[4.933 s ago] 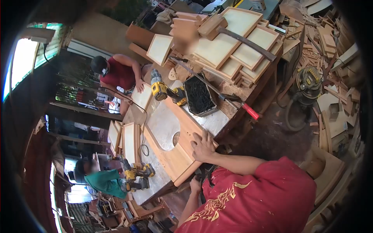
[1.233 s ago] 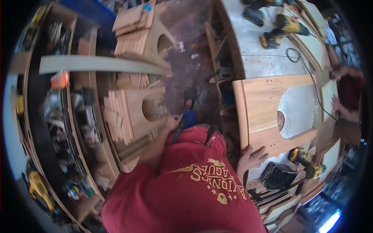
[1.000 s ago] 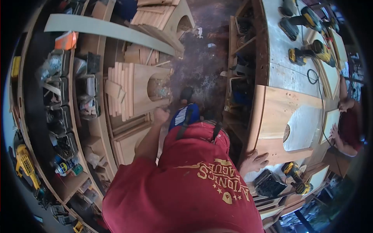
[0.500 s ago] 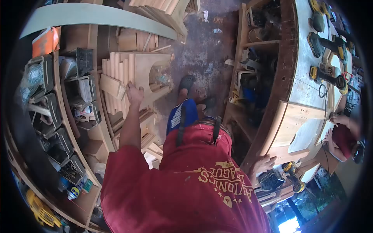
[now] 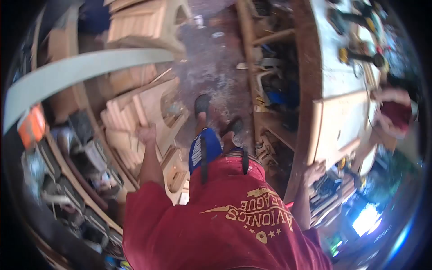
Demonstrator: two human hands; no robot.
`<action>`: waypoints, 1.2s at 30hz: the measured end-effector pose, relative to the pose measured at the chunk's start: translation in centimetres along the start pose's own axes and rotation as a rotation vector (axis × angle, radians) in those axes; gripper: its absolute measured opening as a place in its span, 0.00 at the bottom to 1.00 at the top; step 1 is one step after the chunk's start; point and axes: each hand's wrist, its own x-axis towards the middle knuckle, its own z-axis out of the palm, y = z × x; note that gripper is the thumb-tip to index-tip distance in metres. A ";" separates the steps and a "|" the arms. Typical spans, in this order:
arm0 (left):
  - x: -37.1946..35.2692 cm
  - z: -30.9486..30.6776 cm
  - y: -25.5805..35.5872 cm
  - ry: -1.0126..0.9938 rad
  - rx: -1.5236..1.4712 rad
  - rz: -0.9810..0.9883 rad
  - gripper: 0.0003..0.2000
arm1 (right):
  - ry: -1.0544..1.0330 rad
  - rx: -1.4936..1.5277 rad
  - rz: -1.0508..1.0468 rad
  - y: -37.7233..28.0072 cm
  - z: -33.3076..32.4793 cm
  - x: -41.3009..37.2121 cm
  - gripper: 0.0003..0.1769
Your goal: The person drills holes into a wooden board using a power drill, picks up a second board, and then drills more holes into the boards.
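Wd stack (image 5: 120,118) at L hand (image 5: 146,133); wd board (image 5: 333,123) touching R hand (image 5: 315,170).

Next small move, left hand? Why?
I'd probably settle the left hand's fingers on one board edge before pulling: it's at the stacked wooden pieces, which lie close together, some askew. The right hand is at the bench panel's edge.

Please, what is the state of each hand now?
Left hand: curled at stacked wooden panels; grip unclear.
Right hand: open, at edge of bench panel.
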 end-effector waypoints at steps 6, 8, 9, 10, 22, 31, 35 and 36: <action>3.5 11.9 -0.2 -0.195 -0.199 0.222 0.26 | 0.019 -0.034 -0.021 -1.0 -0.8 -1.3 0.31; 1.1 8.2 3.9 -0.325 -0.147 -0.004 0.30 | -0.094 0.013 0.122 -3.2 -2.5 -1.4 0.39; 0.0 7.1 4.7 -0.307 -0.120 -0.004 0.32 | -0.082 0.041 0.129 -3.9 -3.2 -1.5 0.39; -0.5 6.8 5.6 -0.291 -0.089 0.000 0.32 | -0.081 0.075 0.137 -4.0 -3.3 -1.8 0.40; -8.8 -0.9 8.6 -0.146 -0.160 0.356 0.27 | 0.061 0.280 0.035 -1.0 -2.5 -2.3 0.42; -21.5 -13.3 9.1 0.037 -0.408 0.694 0.23 | -0.049 0.171 -0.096 -1.8 -2.7 3.1 0.44; -25.4 -21.6 9.9 0.107 -0.432 0.590 0.20 | -0.169 0.757 -0.674 -8.1 -4.1 1.4 0.35; -26.7 -23.9 10.2 0.096 -0.516 0.608 0.20 | -0.075 0.841 -0.695 -9.0 -5.1 0.0 0.28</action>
